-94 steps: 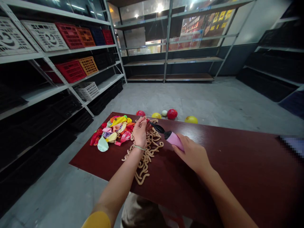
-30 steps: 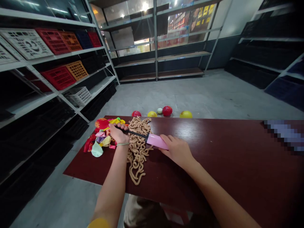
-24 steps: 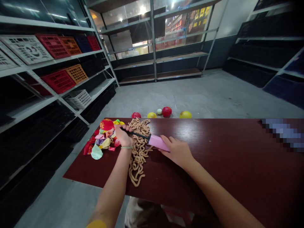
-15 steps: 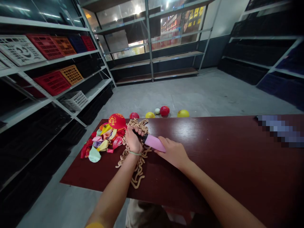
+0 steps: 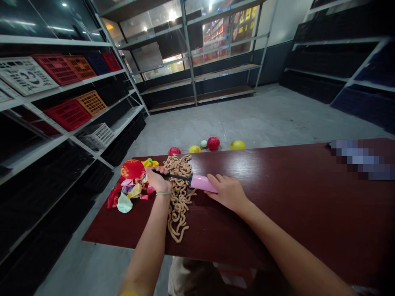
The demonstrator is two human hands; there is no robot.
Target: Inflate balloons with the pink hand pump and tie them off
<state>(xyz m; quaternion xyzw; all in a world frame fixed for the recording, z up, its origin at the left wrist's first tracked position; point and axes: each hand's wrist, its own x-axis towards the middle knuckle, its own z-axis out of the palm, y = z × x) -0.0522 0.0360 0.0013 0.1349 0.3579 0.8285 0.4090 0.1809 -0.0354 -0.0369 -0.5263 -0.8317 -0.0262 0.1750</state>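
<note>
My right hand [image 5: 226,191] is wrapped round the pink barrel of a hand pump [image 5: 202,183] lying over the dark red table [image 5: 277,205]. The pump's thin black rod is drawn out to the left. My left hand [image 5: 156,177] is closed on the black end of that rod, where a partly inflated red balloon [image 5: 132,169] with gold print sits. Beneath and left of it lies a heap of flat coloured balloons [image 5: 128,193]. A tangle of beige cord [image 5: 179,193] lies under the pump.
Several inflated balloons [image 5: 212,143], red, yellow and white, rest on the grey floor beyond the table. Metal shelving with red, orange and white crates [image 5: 69,113] lines the left side. More shelving stands at the back and right. A blurred patch [image 5: 361,160] sits at the table's right end.
The red balloon at the pump's tip has swollen from flat to a small ball. The pump rod slid in half a second ago and is drawn out again now.
</note>
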